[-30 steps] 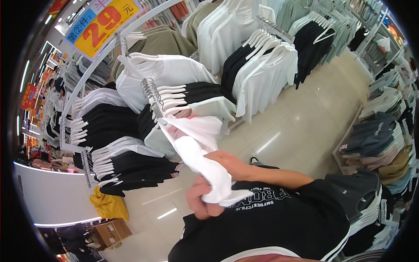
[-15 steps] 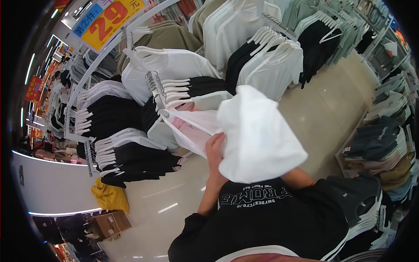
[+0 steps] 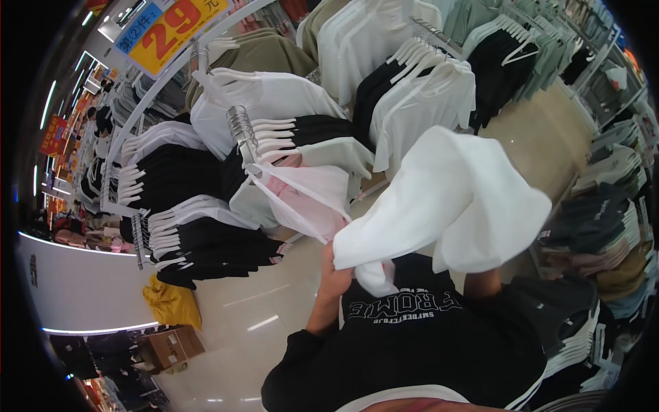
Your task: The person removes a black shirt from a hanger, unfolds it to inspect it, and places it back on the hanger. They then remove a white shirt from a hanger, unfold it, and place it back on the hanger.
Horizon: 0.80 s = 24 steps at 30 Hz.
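Note:
A loose white garment (image 3: 432,199) is spread in front of my chest, its folds billowing to the right; its exact kind does not show. My left hand (image 3: 334,275) is closed on its lower left edge, close to the bottom of a thin whitish bag (image 3: 302,196) with something pink inside. That bag hangs from the end of a rack arm (image 3: 241,130). Of my right hand (image 3: 483,282), only the wrist area shows below the cloth; the fingers are hidden behind it.
Black and white tops (image 3: 185,185) hang on racks ahead and left. Folded clothes (image 3: 597,220) fill shelves at right. A yellow bag (image 3: 171,302) and a cardboard box (image 3: 171,349) rest at lower left. A price sign (image 3: 171,34) hangs above.
The white garment has unfolded and swung right. My left hand has moved down and slightly left with its edge. The garment's right side now reaches farther out.

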Available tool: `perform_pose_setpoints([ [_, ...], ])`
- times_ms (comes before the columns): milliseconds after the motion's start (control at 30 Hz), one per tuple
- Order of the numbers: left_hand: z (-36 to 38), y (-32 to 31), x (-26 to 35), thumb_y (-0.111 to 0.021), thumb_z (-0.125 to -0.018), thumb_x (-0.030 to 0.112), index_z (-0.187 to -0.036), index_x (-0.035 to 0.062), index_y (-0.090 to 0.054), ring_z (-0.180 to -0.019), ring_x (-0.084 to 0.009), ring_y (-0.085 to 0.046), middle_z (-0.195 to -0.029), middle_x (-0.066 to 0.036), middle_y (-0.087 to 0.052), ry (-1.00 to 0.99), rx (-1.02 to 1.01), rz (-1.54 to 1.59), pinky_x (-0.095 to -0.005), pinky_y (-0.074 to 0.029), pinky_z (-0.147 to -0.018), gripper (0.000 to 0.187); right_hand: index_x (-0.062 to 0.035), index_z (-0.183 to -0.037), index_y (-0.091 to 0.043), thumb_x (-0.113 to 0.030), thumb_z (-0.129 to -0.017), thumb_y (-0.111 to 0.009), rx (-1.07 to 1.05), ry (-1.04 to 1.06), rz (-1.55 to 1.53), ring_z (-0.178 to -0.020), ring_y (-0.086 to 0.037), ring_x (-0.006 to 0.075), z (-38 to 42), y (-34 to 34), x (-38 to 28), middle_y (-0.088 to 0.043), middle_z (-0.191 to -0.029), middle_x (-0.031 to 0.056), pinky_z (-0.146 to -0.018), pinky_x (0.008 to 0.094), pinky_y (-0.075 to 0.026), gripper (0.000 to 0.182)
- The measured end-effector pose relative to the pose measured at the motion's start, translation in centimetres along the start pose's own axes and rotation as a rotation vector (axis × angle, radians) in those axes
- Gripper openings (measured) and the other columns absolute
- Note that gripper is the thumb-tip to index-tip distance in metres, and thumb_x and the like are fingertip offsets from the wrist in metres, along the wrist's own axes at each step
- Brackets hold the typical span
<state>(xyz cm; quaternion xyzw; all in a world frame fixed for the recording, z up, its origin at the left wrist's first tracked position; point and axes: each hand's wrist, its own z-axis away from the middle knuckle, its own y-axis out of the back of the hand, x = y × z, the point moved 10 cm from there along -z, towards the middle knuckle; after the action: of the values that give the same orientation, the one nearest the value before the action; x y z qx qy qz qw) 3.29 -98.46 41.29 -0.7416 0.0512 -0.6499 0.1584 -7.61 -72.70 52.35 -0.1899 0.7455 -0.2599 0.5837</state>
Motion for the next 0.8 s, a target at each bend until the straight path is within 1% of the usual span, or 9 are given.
perform_pose_setpoints([
  [133, -0.3, -0.6, 0.6, -0.054, -0.090, 0.014, -0.130, -0.0087, -0.050, -0.112, -0.0278, -0.063, -0.117, -0.020, -0.064, 0.011, -0.044, 0.363, -0.0378, -0.048, -0.097, 0.046, 0.0037, -0.125, -0.046, -0.033, -0.085, -0.068, -0.129, -0.054, 0.031, -0.081, -0.065, 0.0126, -0.7, 1.3, 1.7, -0.064, -0.093, 0.0040, -0.082, 0.0253, -0.052, 0.058],
  [233, 0.6, 1.7, -1.2, -0.041, -0.095, 0.026, -0.122, -0.0087, -0.053, -0.089, -0.0259, -0.068, -0.102, -0.018, -0.067, 0.234, 0.522, 0.422, -0.0352, -0.056, -0.077, 0.045, 0.0037, -0.123, -0.047, -0.032, -0.086, -0.067, -0.426, -0.170, 0.132, -0.086, -0.064, 0.0117, -0.5, 1.8, 3.3, -0.064, -0.095, 0.0049, -0.080, 0.0237, -0.051, 0.055],
  [333, -2.3, 2.3, -0.8, -0.037, -0.096, 0.028, -0.113, -0.0059, -0.056, -0.066, -0.0161, -0.059, -0.082, -0.009, -0.062, 0.038, 0.095, 0.772, -0.0286, -0.047, -0.057, 0.042, 0.0038, -0.122, -0.048, -0.032, -0.088, -0.065, -0.691, -0.292, 0.322, -0.090, -0.064, 0.0116, -0.9, 2.3, 3.9, -0.063, -0.098, 0.0058, -0.078, 0.0234, -0.050, 0.052],
  [367, -2.4, 3.5, -1.9, -0.038, -0.096, 0.028, -0.105, -0.0037, -0.057, -0.055, -0.0110, -0.044, -0.071, -0.003, -0.053, 0.137, 0.254, 0.833, -0.0264, -0.034, -0.049, 0.038, 0.0037, -0.122, -0.049, -0.033, -0.089, -0.065, -0.740, -0.303, 0.351, -0.091, -0.064, 0.0119, -1.2, 2.4, 4.1, -0.064, -0.100, 0.0062, -0.078, 0.0238, -0.051, 0.051],
  [433, -3.4, 3.9, -3.2, -0.038, -0.096, 0.027, -0.112, -0.0037, -0.057, -0.058, -0.0111, -0.049, -0.083, -0.008, -0.060, 0.166, 0.177, 0.829, -0.0244, -0.037, -0.048, 0.039, 0.0033, -0.123, -0.050, -0.032, -0.093, -0.062, -0.721, -0.216, 0.263, -0.094, -0.065, 0.0136, -1.8, 2.5, 3.3, -0.064, -0.105, 0.0071, -0.081, 0.0264, -0.052, 0.048],
  [500, -3.8, 3.0, -3.3, -0.043, -0.095, 0.020, -0.116, -0.0041, -0.056, -0.070, -0.0135, -0.057, -0.094, -0.012, -0.064, 0.255, 0.030, 0.776, -0.0248, -0.046, -0.057, 0.035, 0.0013, -0.129, -0.048, -0.032, -0.096, -0.057, -0.319, -0.176, 0.241, -0.104, -0.063, 0.0172, -3.4, 5.9, 3.7, -0.061, -0.118, 0.0098, -0.087, 0.0306, -0.053, 0.047],
  [567, -3.6, 3.9, -4.1, -0.047, -0.093, 0.013, -0.117, -0.0047, -0.055, -0.080, -0.0154, -0.059, -0.099, -0.012, -0.064, 0.293, 0.257, 0.408, -0.0268, -0.049, -0.067, 0.031, -0.0016, -0.139, -0.043, -0.033, -0.101, -0.049, -0.104, -0.132, 0.243, -0.116, -0.060, 0.0221, -4.4, 7.6, 3.3, -0.056, -0.131, 0.0114, -0.095, 0.0358, -0.051, 0.050],
  [633, -3.9, 4.1, -4.5, -0.055, -0.089, 0.002, -0.117, -0.0049, -0.056, -0.095, -0.0170, -0.060, -0.106, -0.010, -0.064, 0.285, 0.253, 0.214, -0.0307, -0.049, -0.083, 0.029, -0.0006, -0.137, -0.044, -0.031, -0.101, -0.050, -0.040, -0.123, 0.134, -0.112, -0.061, 0.0202, -5.5, 6.5, 2.2, -0.058, -0.128, 0.0106, -0.093, 0.0346, -0.051, 0.048],
  [800, -4.6, 3.8, -5.2, -0.065, -0.088, 0.011, -0.117, -0.0019, -0.058, -0.098, -0.0169, -0.058, -0.107, -0.010, -0.065, 0.212, 0.126, -0.333, -0.0303, -0.044, -0.089, 0.033, 0.0003, -0.132, -0.051, -0.030, -0.103, -0.047, 0.168, 0.034, 0.193, -0.104, -0.063, 0.0182, -6.8, 1.8, -1.5, -0.061, -0.121, 0.0101, -0.087, 0.0324, -0.051, 0.042],
])
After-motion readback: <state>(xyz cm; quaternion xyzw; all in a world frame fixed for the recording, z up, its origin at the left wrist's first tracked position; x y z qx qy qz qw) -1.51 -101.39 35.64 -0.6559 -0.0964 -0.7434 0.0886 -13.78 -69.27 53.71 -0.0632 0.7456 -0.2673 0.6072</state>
